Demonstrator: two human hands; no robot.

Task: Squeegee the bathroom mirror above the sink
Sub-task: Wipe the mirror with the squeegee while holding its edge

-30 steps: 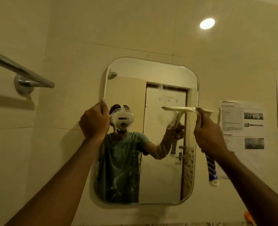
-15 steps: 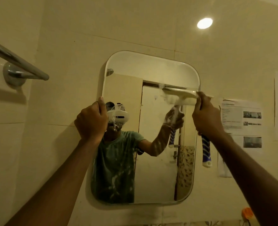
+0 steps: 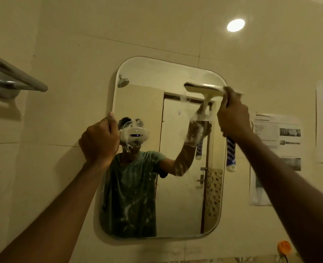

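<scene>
A rounded rectangular mirror (image 3: 177,76) hangs on the tiled wall, streaked with white foam on its lower left and around the middle. My left hand (image 3: 99,140) grips the mirror's left edge, thumb on the glass. My right hand (image 3: 233,118) grips the blue-and-white handle of a squeegee (image 3: 204,89). Its pale blade lies flat against the glass near the top right corner. The handle's striped end (image 3: 230,155) hangs below my fist.
A chrome towel bar (image 3: 14,74) sticks out from the wall at upper left. Printed paper sheets (image 3: 278,135) are stuck on the wall right of the mirror. An orange object (image 3: 284,247) sits at lower right. A round ceiling light (image 3: 235,25) glows above.
My right hand has carried the squeegee blade up the right side of the mirror, from mid-height to near the top edge. My left hand has stayed on the left edge.
</scene>
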